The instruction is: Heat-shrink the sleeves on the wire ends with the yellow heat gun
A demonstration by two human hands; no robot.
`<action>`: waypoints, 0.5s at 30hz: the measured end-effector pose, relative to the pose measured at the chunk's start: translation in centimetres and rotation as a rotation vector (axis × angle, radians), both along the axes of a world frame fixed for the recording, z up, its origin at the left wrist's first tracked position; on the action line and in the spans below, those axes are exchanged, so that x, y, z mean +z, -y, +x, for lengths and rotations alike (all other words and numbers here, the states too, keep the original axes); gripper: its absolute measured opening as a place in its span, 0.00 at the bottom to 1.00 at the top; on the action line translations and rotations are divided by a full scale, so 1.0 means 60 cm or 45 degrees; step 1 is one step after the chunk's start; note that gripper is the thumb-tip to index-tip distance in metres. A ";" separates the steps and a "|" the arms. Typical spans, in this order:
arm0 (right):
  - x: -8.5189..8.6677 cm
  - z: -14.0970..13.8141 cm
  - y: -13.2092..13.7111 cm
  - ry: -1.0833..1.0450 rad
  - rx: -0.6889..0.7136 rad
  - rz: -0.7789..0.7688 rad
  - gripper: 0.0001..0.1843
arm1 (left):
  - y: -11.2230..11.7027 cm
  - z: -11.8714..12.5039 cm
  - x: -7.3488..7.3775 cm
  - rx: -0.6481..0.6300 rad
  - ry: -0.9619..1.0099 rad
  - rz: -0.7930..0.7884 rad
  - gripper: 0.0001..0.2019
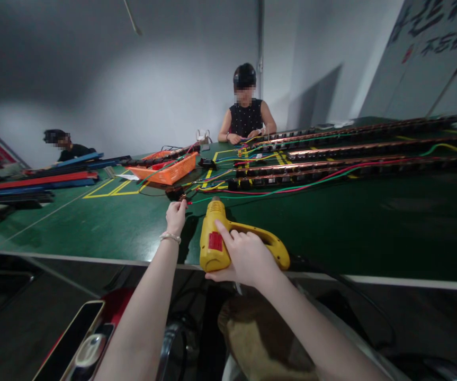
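Note:
My right hand (pixel 248 254) is wrapped round a yellow heat gun (pixel 214 219) with a red label. The gun's nozzle points away from me, toward the wires. To its left, my left hand (pixel 176 216) is closed in a pinch on a thin wire, close to a small red piece (pixel 189 202). Just beyond those fingertips lies a dark coil part (pixel 176 192) with copper-coloured winding. A green wire (pixel 228 198) runs right from near the left fingers, past the nozzle. What exactly sits between the left fingertips is mostly hidden.
Long dark bars with copper windings (pixel 311 168) stretch across the green table (pixel 331 227). An orange basket (pixel 168 173) stands beyond my left hand. Blue and red strips (pixel 41 181) lie left. Two people sit across. Below the edge are phones (pixel 71 338) and the gun's cord (pixel 347 286).

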State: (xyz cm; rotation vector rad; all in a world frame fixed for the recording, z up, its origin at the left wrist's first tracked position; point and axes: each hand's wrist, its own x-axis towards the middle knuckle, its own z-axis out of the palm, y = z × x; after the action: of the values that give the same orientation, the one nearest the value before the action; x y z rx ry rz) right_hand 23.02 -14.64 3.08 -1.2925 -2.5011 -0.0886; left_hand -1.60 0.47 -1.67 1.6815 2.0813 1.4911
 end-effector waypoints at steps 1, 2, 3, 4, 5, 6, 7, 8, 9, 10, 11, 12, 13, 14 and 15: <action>0.000 -0.008 0.000 0.002 0.017 -0.006 0.61 | 0.000 0.000 0.000 -0.002 -0.013 0.000 0.17; -0.001 -0.017 -0.001 0.001 0.032 -0.008 0.61 | 0.000 -0.001 0.000 -0.004 -0.027 0.000 0.17; -0.003 -0.025 -0.001 0.000 0.047 -0.007 0.62 | 0.000 -0.001 0.000 -0.005 -0.040 0.000 0.18; -0.004 -0.033 -0.002 -0.002 0.060 -0.004 0.62 | 0.000 -0.001 0.000 -0.005 -0.052 -0.002 0.18; -0.006 -0.040 -0.003 -0.006 0.072 0.003 0.62 | 0.000 -0.002 0.000 -0.007 -0.063 -0.008 0.18; -0.008 -0.046 -0.003 -0.011 0.083 0.012 0.62 | 0.000 -0.002 0.001 -0.010 -0.072 -0.020 0.18; -0.010 -0.051 -0.004 -0.016 0.094 0.021 0.62 | 0.000 -0.003 0.001 -0.015 -0.081 -0.038 0.18; -0.011 -0.055 -0.005 -0.022 0.104 0.029 0.62 | 0.001 -0.003 0.002 -0.019 -0.088 -0.057 0.18; -0.013 -0.058 -0.006 -0.030 0.114 0.038 0.63 | 0.001 -0.004 0.003 -0.020 -0.095 -0.075 0.18; -0.014 -0.059 -0.006 -0.040 0.123 0.047 0.63 | 0.001 -0.004 0.004 -0.021 -0.100 -0.090 0.18; -0.016 -0.060 -0.007 -0.049 0.133 0.055 0.63 | 0.002 -0.004 0.005 -0.019 -0.105 -0.098 0.18; -0.017 -0.060 -0.007 -0.058 0.141 0.065 0.63 | 0.003 -0.004 0.005 -0.015 -0.108 -0.100 0.18; -0.018 -0.060 -0.008 -0.067 0.147 0.075 0.63 | 0.003 -0.004 0.006 -0.010 -0.110 -0.098 0.18; -0.019 -0.059 -0.008 -0.074 0.150 0.085 0.63 | 0.004 -0.004 0.006 -0.006 -0.111 -0.094 0.18; -0.019 -0.058 -0.008 -0.078 0.153 0.093 0.63 | 0.004 -0.004 0.006 -0.004 -0.113 -0.090 0.18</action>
State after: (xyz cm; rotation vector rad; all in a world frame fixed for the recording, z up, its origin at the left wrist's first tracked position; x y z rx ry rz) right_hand 19.54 -14.13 1.93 -1.0974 -2.4925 -0.1093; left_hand -1.83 0.23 -1.29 1.7550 2.1461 1.3488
